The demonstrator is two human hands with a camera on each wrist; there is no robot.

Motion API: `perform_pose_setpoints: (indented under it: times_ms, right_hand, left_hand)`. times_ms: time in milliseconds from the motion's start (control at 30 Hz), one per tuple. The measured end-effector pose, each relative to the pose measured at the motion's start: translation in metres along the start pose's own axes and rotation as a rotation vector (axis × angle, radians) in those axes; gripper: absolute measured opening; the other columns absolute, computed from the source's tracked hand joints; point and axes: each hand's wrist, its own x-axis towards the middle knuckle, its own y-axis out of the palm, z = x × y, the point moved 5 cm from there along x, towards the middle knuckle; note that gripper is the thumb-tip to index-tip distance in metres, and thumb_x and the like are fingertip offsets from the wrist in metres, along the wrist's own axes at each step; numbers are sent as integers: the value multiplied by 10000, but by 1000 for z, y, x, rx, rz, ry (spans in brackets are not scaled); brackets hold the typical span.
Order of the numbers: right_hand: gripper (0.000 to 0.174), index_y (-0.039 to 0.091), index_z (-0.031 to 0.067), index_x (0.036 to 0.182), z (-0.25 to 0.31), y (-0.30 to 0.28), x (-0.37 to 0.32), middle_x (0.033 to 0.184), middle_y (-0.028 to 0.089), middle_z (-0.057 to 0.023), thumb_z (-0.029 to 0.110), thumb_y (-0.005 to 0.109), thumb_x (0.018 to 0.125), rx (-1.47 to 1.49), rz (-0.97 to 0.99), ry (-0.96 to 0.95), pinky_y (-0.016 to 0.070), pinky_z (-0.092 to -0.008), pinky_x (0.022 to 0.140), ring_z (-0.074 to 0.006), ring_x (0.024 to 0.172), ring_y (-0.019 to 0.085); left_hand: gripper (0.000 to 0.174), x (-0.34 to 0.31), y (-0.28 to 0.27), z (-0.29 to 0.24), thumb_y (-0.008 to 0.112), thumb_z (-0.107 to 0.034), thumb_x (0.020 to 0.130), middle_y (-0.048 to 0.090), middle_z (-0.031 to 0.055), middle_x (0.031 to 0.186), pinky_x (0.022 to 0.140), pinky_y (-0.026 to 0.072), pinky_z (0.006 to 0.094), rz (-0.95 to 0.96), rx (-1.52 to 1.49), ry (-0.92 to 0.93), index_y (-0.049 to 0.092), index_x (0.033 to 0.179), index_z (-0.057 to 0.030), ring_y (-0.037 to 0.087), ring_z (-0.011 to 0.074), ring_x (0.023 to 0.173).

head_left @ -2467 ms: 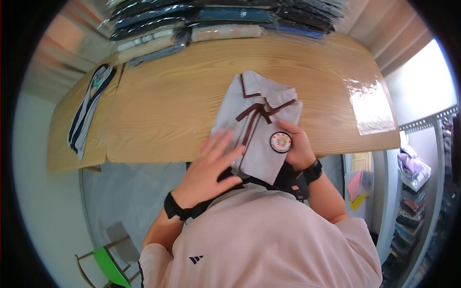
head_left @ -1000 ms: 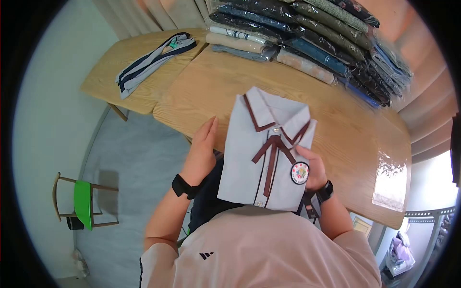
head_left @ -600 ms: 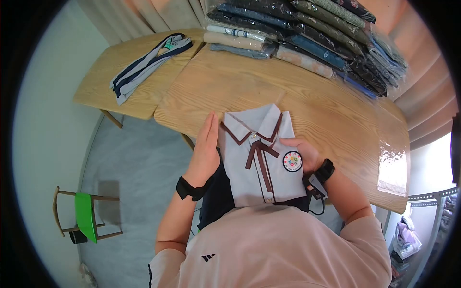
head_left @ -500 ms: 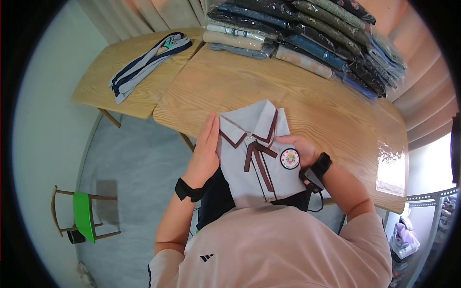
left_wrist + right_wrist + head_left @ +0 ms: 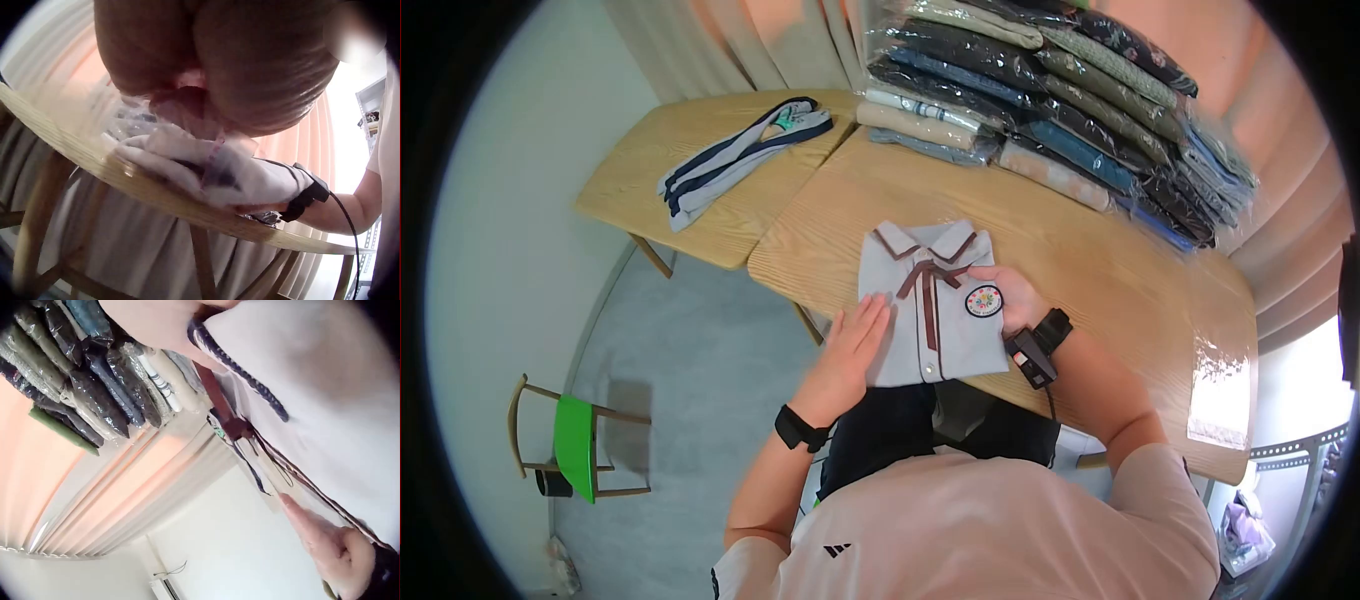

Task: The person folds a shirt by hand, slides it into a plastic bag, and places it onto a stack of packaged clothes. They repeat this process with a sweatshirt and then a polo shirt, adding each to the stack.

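Note:
A folded light grey shirt with brown trim, a brown ribbon bow and a round badge lies at the table's front edge in the head view, collar away from the body. My left hand rests its straight fingers on the shirt's left side. On the other side, my right hand grips the shirt's right edge, thumb on top near the badge and the other fingers hidden beneath. In the right wrist view the shirt fills the right part, with the left hand beyond it.
Stacks of plastic-wrapped folded clothes stand along the back of the wooden table. A grey and navy garment lies on the adjoining table at left. A glossy clear sheet lies at right. A green chair stands on the floor.
The shirt has come down from a tilted hold against the body to lie on the table. My left hand has shifted from its upper side edge onto its left front; the right keeps its grip.

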Motion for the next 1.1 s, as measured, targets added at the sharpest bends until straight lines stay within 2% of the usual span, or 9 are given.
perform_pose_setpoints:
  times_ms: [233,433,567,733,767,833,867,967,1100]
  right_hand:
    - [363,489,-34,1167,1,0,22,1128,572,-233,236,357,963,129,39,-140,445,-502,940,-375,1021,575]
    - [352,491,-21,1185,0,10,3,1148,569,-222,212,363,954,118,61,-260,435,-486,951,-368,1040,563]
    - [322,480,-10,1193,8,-21,21,1168,560,-205,166,356,954,128,54,-403,416,-468,975,-356,1071,545]
    - [364,437,-25,1209,-9,24,11,1223,515,-174,231,303,987,100,-119,-583,365,-460,1011,-323,1132,488]
    - [364,437,-25,1209,-10,16,16,1223,515,-174,231,303,987,98,-116,-585,365,-460,1011,-323,1132,488]
    - [375,439,-15,1214,-19,20,34,1220,520,-166,255,305,991,124,207,-359,376,-454,995,-317,1125,491]
    - [382,443,-5,1218,-22,17,40,1224,520,-164,274,311,992,131,76,-369,368,-451,1001,-310,1118,496]
    - [373,449,5,1216,-17,19,61,1220,523,-161,273,319,992,156,240,-272,362,-453,1005,-308,1113,499]
    - [342,452,-3,1210,-10,63,76,1213,528,-161,237,367,982,242,247,-371,367,-452,1000,-303,1120,500]
  left_hand:
    - [698,4,-3,-10,393,183,702,265,151,1464,1086,180,532,5,-23,-37,325,1370,-6,221,310,1375]
    - [688,9,-1,-17,409,172,713,251,152,1468,1079,182,544,7,7,-66,319,1372,-3,190,319,1383]
    - [702,18,2,-42,422,163,711,230,150,1474,1079,182,545,10,-30,-24,302,1382,-5,174,330,1385]
    - [709,19,9,-59,427,150,711,216,150,1479,1089,186,526,17,-84,50,272,1390,15,176,327,1386]
    - [709,17,9,-58,427,150,711,216,150,1479,1089,186,526,15,-81,51,272,1390,15,176,327,1386]
    - [704,14,9,-55,423,156,702,229,152,1473,1089,189,524,50,-89,24,283,1381,32,181,326,1384]
    - [704,13,7,-54,423,156,702,229,152,1473,1089,189,524,43,-81,30,283,1381,32,181,326,1384]
    - [711,5,1,-51,430,163,682,247,158,1464,1089,194,521,34,-81,14,295,1371,47,192,325,1381]
    - [737,-5,-9,-52,427,173,652,258,157,1462,1087,181,531,42,-137,20,304,1368,47,203,326,1379]
